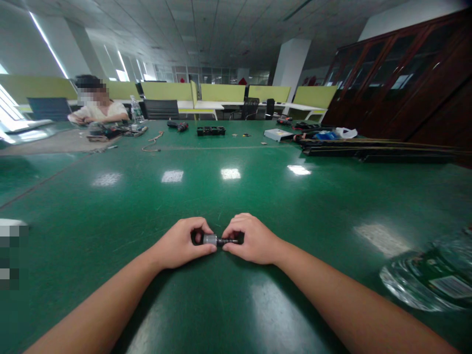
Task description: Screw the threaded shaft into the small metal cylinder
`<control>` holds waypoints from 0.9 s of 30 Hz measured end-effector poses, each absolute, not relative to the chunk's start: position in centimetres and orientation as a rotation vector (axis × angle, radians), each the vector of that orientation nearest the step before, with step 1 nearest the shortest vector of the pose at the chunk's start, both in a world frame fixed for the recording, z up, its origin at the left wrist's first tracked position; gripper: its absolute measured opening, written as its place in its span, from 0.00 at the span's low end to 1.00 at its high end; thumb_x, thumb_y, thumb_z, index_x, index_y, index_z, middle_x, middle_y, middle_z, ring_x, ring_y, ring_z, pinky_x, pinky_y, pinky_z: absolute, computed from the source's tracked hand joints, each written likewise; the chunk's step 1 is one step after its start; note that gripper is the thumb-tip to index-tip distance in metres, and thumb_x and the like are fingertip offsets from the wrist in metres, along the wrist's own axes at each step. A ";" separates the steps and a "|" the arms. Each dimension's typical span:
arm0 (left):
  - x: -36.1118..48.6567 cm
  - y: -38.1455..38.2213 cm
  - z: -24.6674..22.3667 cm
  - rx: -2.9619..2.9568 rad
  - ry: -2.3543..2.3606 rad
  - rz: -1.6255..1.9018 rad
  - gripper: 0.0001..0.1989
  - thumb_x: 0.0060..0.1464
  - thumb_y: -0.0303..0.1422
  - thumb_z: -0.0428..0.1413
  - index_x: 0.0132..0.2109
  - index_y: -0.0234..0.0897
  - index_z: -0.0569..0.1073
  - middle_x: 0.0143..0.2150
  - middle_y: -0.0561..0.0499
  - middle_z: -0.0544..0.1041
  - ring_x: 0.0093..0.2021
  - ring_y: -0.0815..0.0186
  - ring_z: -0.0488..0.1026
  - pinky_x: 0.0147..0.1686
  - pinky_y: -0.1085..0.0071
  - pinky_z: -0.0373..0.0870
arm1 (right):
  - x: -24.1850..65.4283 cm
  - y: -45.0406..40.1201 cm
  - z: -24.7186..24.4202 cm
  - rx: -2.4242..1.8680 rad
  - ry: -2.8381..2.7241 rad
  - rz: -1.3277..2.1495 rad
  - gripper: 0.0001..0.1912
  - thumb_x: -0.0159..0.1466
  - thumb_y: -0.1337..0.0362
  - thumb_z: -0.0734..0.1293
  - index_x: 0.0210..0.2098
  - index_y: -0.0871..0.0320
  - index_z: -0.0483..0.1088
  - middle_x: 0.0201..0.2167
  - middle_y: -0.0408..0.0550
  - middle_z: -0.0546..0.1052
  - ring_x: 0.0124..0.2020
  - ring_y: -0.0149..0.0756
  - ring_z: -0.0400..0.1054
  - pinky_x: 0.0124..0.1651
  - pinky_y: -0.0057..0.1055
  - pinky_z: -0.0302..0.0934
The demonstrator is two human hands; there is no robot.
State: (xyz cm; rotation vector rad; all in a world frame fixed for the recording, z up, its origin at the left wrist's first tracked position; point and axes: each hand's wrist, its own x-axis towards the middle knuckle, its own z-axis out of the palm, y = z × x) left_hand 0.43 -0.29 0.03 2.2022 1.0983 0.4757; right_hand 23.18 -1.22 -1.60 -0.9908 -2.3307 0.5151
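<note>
My left hand pinches a small grey metal cylinder from its left side, thumb below and index finger above. From that cylinder a dark, threaded or spring-like shaft extends to the right, lying horizontal. My right hand has thumb and index finger closed around this shaft, whose thin tip shows between them. Both hands are close together, low over the near middle of the green table. The curled fingers hide part of the cylinder's left end.
A large clear bottle lies at the right. Across the table are a black slotted holder, a dark tool, a cord, a silver box and long dark strips. A person sits at the far left.
</note>
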 end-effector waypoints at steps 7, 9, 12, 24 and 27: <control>0.5 -0.4 0.2 2.193 1.102 0.460 0.12 0.51 0.39 0.61 0.38 0.35 0.74 0.28 0.54 0.71 0.30 0.67 0.68 0.30 0.74 0.62 | 23.5 -1.0 -1.6 -1.002 -2.312 0.523 0.05 0.52 0.68 0.73 0.30 0.58 0.75 0.25 0.41 0.74 0.29 0.31 0.66 0.41 0.32 0.57; 0.5 -0.4 0.2 2.187 1.104 0.460 0.11 0.51 0.39 0.61 0.38 0.35 0.73 0.29 0.54 0.71 0.30 0.67 0.69 0.30 0.74 0.62 | 23.6 -0.9 -1.6 -1.001 -2.311 0.527 0.05 0.52 0.68 0.73 0.29 0.58 0.75 0.24 0.41 0.74 0.29 0.31 0.66 0.40 0.31 0.57; 0.4 -0.3 0.2 2.188 1.103 0.468 0.11 0.50 0.38 0.61 0.37 0.35 0.73 0.30 0.54 0.72 0.30 0.67 0.68 0.30 0.74 0.62 | 23.7 -0.9 -1.6 -1.008 -2.308 0.524 0.05 0.52 0.68 0.73 0.30 0.58 0.75 0.25 0.41 0.74 0.29 0.31 0.66 0.40 0.31 0.57; 0.3 -0.2 0.3 2.187 1.142 0.507 0.12 0.49 0.39 0.62 0.35 0.36 0.72 0.28 0.55 0.71 0.28 0.68 0.66 0.28 0.75 0.60 | 25.4 0.2 -1.6 -1.168 -2.235 0.497 0.05 0.51 0.71 0.71 0.29 0.58 0.74 0.27 0.43 0.75 0.31 0.33 0.66 0.38 0.31 0.59; 0.4 -0.2 0.4 2.191 1.145 0.501 0.12 0.49 0.39 0.62 0.35 0.36 0.72 0.28 0.55 0.71 0.28 0.68 0.66 0.28 0.75 0.60 | 25.7 0.3 -1.4 -1.196 -2.223 0.507 0.05 0.51 0.71 0.71 0.28 0.58 0.74 0.27 0.43 0.75 0.31 0.33 0.66 0.37 0.31 0.59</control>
